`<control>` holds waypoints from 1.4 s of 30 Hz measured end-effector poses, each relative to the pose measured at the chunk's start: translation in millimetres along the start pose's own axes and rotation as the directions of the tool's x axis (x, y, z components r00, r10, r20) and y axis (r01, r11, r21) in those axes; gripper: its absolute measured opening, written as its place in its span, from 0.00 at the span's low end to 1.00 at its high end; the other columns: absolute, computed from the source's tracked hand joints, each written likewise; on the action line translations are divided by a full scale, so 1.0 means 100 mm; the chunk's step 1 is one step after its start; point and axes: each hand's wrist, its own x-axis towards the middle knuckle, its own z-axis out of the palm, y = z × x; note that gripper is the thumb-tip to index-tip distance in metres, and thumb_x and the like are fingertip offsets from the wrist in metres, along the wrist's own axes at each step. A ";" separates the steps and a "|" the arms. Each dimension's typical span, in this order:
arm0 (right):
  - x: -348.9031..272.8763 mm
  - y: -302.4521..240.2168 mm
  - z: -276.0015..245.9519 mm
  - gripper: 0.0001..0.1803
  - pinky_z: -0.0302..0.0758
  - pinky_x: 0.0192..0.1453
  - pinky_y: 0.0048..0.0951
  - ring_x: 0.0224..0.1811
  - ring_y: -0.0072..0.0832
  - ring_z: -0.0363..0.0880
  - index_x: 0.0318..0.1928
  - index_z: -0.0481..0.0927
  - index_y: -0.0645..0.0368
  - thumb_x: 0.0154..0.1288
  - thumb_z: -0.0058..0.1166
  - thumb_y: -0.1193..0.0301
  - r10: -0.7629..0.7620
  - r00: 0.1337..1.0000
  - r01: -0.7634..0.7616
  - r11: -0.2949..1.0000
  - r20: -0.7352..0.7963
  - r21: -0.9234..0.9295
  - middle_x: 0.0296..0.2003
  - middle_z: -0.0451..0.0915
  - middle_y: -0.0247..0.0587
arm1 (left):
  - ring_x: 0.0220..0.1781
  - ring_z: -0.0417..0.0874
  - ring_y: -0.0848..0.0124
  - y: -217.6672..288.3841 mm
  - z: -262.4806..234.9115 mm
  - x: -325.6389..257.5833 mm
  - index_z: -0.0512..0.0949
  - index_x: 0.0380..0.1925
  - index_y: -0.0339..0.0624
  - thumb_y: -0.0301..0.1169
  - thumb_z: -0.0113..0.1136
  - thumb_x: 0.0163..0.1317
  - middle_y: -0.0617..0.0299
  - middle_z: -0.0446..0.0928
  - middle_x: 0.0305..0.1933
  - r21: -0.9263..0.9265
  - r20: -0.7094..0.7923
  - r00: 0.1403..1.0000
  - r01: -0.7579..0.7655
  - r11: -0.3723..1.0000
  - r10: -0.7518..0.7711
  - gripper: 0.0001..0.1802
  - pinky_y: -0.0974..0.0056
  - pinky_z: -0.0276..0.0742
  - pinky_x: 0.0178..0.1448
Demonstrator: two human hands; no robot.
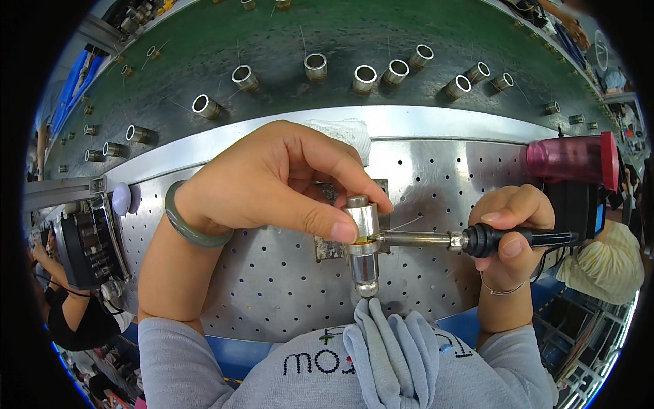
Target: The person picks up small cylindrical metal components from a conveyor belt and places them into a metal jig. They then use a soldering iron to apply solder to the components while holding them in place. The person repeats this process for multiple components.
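Observation:
My left hand [279,180] pinches a shiny metal cylinder assembly [364,267] between thumb and fingers, above the middle of the bench. It has a cap-like upper end, a narrow yellowish band at mid-height and a rounded lower end pointing toward me. My right hand [516,228] is closed around the black handle of a soldering iron [421,239]. The iron lies level, its tip at the band of the assembly; the exact contact is too small to tell. A thin wire sticks out beside the tip. Partly hidden behind the assembly is a dark metal block [330,249].
The perforated metal bench [449,170] spans the middle. Beyond its edge, a green belt [272,41] carries several open metal sleeves [315,66], some with thin wires. A white cloth [351,136] lies by the edge. At right stands a pink container [569,161]; other people sit both sides.

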 end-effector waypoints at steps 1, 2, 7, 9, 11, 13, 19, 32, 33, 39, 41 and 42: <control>0.00 -0.01 0.01 0.12 0.71 0.23 0.18 0.15 0.21 0.75 0.30 0.77 0.67 0.49 0.67 0.74 -0.003 1.000 0.003 1.000 0.005 0.003 0.21 0.77 0.41 | 0.30 0.76 0.76 0.00 0.00 0.00 0.80 0.41 0.25 0.24 0.73 0.42 0.60 0.75 0.31 -0.004 0.000 1.000 -0.001 1.000 0.001 0.24 0.75 0.73 0.36; 0.01 -0.01 0.01 0.11 0.71 0.22 0.18 0.16 0.21 0.75 0.30 0.77 0.67 0.49 0.67 0.75 -0.006 1.000 0.006 1.000 0.011 0.006 0.21 0.77 0.41 | 0.30 0.76 0.76 0.00 0.00 0.00 0.80 0.41 0.25 0.24 0.73 0.42 0.60 0.75 0.31 -0.007 0.000 1.000 -0.002 1.000 0.002 0.24 0.75 0.73 0.36; 0.02 0.02 -0.02 0.11 0.69 0.22 0.20 0.15 0.23 0.74 0.31 0.77 0.68 0.49 0.66 0.77 -0.100 0.990 0.104 0.994 0.098 -0.034 0.19 0.77 0.39 | 0.30 0.76 0.76 -0.01 0.00 0.00 0.80 0.41 0.26 0.24 0.73 0.41 0.60 0.75 0.30 -0.001 -0.004 1.000 -0.002 1.000 0.002 0.24 0.76 0.73 0.35; 0.03 0.03 -0.03 0.11 0.69 0.21 0.21 0.15 0.24 0.74 0.32 0.78 0.68 0.49 0.66 0.78 -0.124 0.984 0.130 0.991 0.125 -0.043 0.19 0.77 0.40 | 0.30 0.76 0.76 -0.01 0.00 0.01 0.80 0.42 0.26 0.24 0.73 0.41 0.60 0.75 0.31 0.001 -0.006 1.000 0.000 1.000 0.000 0.24 0.76 0.73 0.35; 0.04 0.03 -0.05 0.11 0.68 0.21 0.21 0.15 0.25 0.74 0.32 0.78 0.68 0.48 0.66 0.78 -0.137 0.978 0.145 0.989 0.158 -0.041 0.19 0.77 0.41 | 0.30 0.76 0.76 0.00 0.00 0.00 0.80 0.42 0.26 0.24 0.73 0.42 0.60 0.75 0.31 0.001 -0.005 1.000 0.001 1.000 -0.001 0.24 0.76 0.73 0.35; 0.03 0.02 -0.04 0.11 0.68 0.21 0.22 0.15 0.25 0.74 0.32 0.78 0.68 0.48 0.66 0.79 -0.155 0.975 0.166 0.984 0.157 -0.060 0.19 0.77 0.41 | 0.31 0.77 0.76 0.01 0.01 -0.01 0.80 0.41 0.26 0.23 0.73 0.42 0.59 0.76 0.32 -0.008 -0.014 1.000 0.015 1.000 -0.015 0.23 0.76 0.73 0.36; 0.01 0.03 -0.05 0.12 0.68 0.21 0.22 0.15 0.25 0.73 0.32 0.78 0.68 0.47 0.66 0.78 -0.160 0.975 0.171 0.983 0.152 -0.063 0.21 0.77 0.42 | 0.34 0.77 0.76 0.07 0.05 -0.02 0.80 0.41 0.26 0.22 0.73 0.42 0.59 0.77 0.34 0.024 -0.040 0.997 0.061 0.998 -0.060 0.22 0.76 0.72 0.38; 0.02 0.02 -0.02 0.12 0.69 0.21 0.20 0.15 0.24 0.75 0.32 0.78 0.68 0.49 0.66 0.76 -0.091 0.992 0.092 0.996 0.089 -0.001 0.20 0.78 0.40 | 0.35 0.78 0.76 0.08 0.07 -0.03 0.80 0.42 0.26 0.20 0.71 0.43 0.59 0.77 0.35 -0.008 -0.056 0.995 0.079 0.997 -0.079 0.22 0.78 0.74 0.38; 0.02 0.02 -0.02 0.12 0.69 0.21 0.20 0.15 0.24 0.75 0.32 0.78 0.68 0.49 0.66 0.76 -0.090 0.992 0.091 0.996 0.088 -0.007 0.20 0.78 0.40 | 0.36 0.78 0.76 0.07 0.08 -0.02 0.80 0.42 0.26 0.19 0.71 0.43 0.59 0.77 0.35 -0.019 -0.058 0.995 0.084 0.996 -0.085 0.22 0.78 0.75 0.38; -0.01 0.03 -0.04 0.12 0.69 0.22 0.21 0.15 0.24 0.75 0.31 0.78 0.68 0.49 0.67 0.75 -0.086 0.995 0.086 0.996 0.040 -0.002 0.20 0.77 0.39 | 0.37 0.79 0.76 0.08 0.11 -0.03 0.80 0.41 0.27 0.18 0.69 0.43 0.59 0.78 0.36 -0.044 -0.073 0.992 0.102 0.994 -0.105 0.21 0.77 0.76 0.40; 0.01 0.03 -0.05 0.12 0.70 0.22 0.21 0.15 0.23 0.75 0.31 0.78 0.68 0.49 0.67 0.75 -0.088 0.993 0.089 0.996 0.075 -0.021 0.20 0.77 0.39 | 0.37 0.79 0.76 0.09 0.11 -0.03 0.80 0.41 0.27 0.19 0.69 0.43 0.59 0.78 0.36 -0.038 -0.078 0.991 0.105 0.994 -0.108 0.21 0.77 0.77 0.40; 0.02 0.02 -0.05 0.12 0.70 0.22 0.21 0.15 0.23 0.74 0.31 0.78 0.67 0.49 0.67 0.75 -0.088 0.992 0.091 0.995 0.092 -0.030 0.20 0.77 0.39 | 0.37 0.79 0.76 0.09 0.11 -0.03 0.80 0.41 0.27 0.19 0.69 0.43 0.59 0.78 0.36 -0.036 -0.077 0.991 0.106 0.994 -0.108 0.21 0.77 0.77 0.40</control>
